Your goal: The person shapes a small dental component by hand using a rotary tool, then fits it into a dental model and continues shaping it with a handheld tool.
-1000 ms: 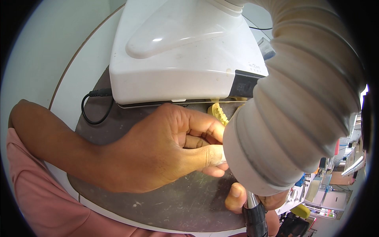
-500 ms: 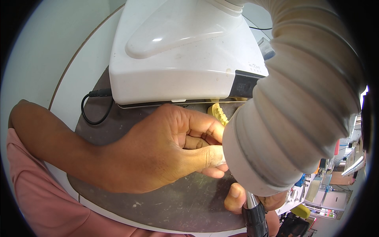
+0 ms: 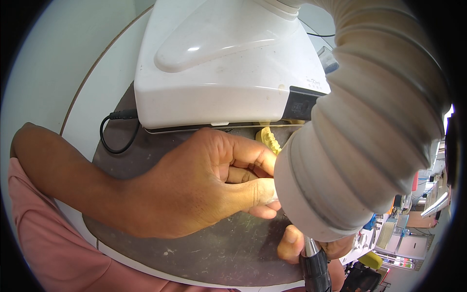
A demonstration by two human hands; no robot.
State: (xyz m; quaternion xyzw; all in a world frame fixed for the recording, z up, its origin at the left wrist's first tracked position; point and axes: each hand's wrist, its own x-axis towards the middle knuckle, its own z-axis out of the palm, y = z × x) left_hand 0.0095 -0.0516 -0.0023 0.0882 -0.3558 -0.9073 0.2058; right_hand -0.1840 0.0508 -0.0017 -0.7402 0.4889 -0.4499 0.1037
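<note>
Our left hand (image 3: pixel 194 194) reaches in from the left edge of the grey surface (image 3: pixel 209 260), its back turned up and its fingers bent. Its thumb, with white dust near the tip, and its first finger run in behind the mouth of a wide ribbed hose (image 3: pixel 360 141). We cannot tell whether that grip is apart, together or clamped on something, as the fingertips are hidden.

Our right hand (image 3: pixel 291 245) is by the near right edge of the surface, mostly covered by the hose and the tool (image 3: pixel 315 267). Its grip is clamped on the tool's silver neck, the thumb on one side and a finger on the other. The tool's black body points down toward the near edge, and its other end is out of sight under the hose.

A yellow tooth model (image 3: pixel 268 140) sits just beyond our left first finger, in front of the white machine (image 3: pixel 214 73) toward the far edge. A black cord (image 3: pixel 119 152) loops at the machine's left side. Pink cloth (image 3: pixel 53 243) lies outside the near left edge.
</note>
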